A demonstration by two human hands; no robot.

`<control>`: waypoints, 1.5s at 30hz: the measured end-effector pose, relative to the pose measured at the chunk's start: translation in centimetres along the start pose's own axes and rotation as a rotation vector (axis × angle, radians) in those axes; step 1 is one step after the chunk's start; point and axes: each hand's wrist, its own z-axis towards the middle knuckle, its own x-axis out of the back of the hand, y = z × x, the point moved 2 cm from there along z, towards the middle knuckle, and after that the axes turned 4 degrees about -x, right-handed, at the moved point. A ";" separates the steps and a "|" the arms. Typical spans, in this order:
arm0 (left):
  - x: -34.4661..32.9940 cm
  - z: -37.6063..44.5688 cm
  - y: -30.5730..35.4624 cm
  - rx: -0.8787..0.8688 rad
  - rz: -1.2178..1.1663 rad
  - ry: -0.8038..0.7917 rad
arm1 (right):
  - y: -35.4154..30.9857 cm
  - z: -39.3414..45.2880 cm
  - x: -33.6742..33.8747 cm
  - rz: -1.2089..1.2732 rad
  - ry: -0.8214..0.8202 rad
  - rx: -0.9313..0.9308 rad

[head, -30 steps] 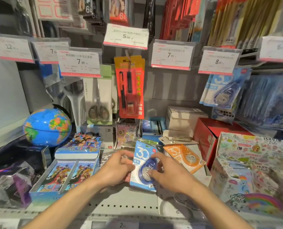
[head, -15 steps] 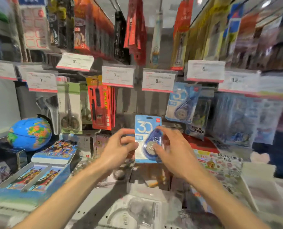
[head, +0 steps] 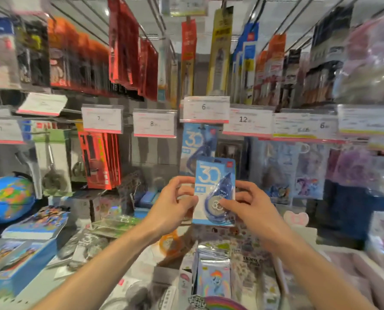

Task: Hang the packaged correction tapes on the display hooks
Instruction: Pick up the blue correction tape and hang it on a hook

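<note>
I hold a blue packaged correction tape (head: 211, 175), marked "30", upright in front of the display. My left hand (head: 173, 204) pinches its left edge. My right hand (head: 251, 206) grips its right side, thumb on the dark blue tape case. Just behind and above it, more of the same blue correction tape packs (head: 194, 142) hang from a hook under the price tag marked 6 (head: 204, 109). The hook itself is hidden by the tag.
Price tags marked 8 (head: 154, 123) and 12 (head: 247, 121) flank the hook. Red packs (head: 99, 162) and scissors (head: 52, 162) hang to the left, a globe (head: 7, 198) sits far left. Boxes and sticker packs (head: 213, 276) crowd the shelf below.
Both hands lifted the blue pack from the shelf up to the hanging packs. My view tilted upward and shifted right, and the shelf items dropped lower in view.
</note>
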 end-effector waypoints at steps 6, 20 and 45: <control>0.1 0.3 1.5 -0.132 0.210 -0.002 | -1.0 0.2 1.4 -0.023 -0.009 0.100; 5.3 4.8 11.5 -0.757 0.725 0.337 | -4.6 0.7 1.6 -0.131 0.018 0.397; 6.8 4.7 10.9 -0.853 0.716 0.217 | -6.4 0.3 -0.6 -0.157 0.016 0.422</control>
